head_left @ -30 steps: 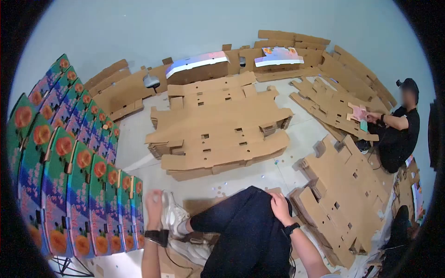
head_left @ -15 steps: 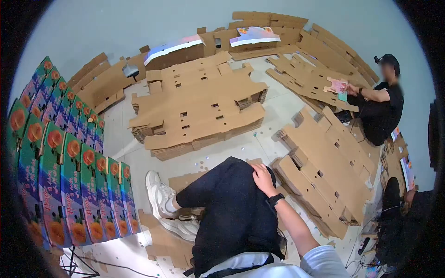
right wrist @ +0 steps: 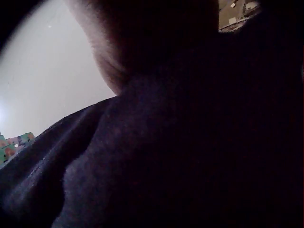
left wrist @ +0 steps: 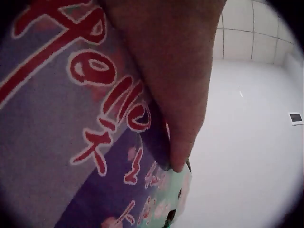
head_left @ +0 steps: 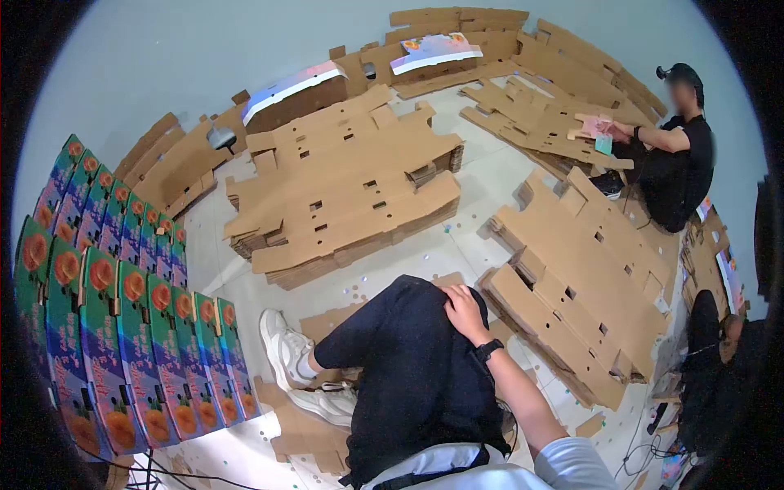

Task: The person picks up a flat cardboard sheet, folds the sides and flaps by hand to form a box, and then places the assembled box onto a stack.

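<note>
In the left wrist view my left hand (left wrist: 173, 71) lies against a printed box (left wrist: 42, 147) with red lettering; one digit reaches to the box's edge and the other fingers are hidden, so its hold cannot be told. The head view does not show that hand. My right hand (head_left: 466, 314) rests on the knee of my dark trousers (head_left: 408, 351), fingers loosely extended, holding nothing. Dark cloth fills most of the right wrist view, below part of the hand (right wrist: 142, 38).
Rows of printed boxes (head_left: 131, 351) stand at the left. Flat cardboard stacks lie at the centre (head_left: 351, 180) and right (head_left: 580, 286). A seated person (head_left: 678, 155) handles a pink piece (head_left: 591, 125) at the right. Cables (head_left: 653, 449) lie lower right.
My left hand was beside the shoe a second ago and has left the head view. The head view has shifted; my right hand stays on the knee.
</note>
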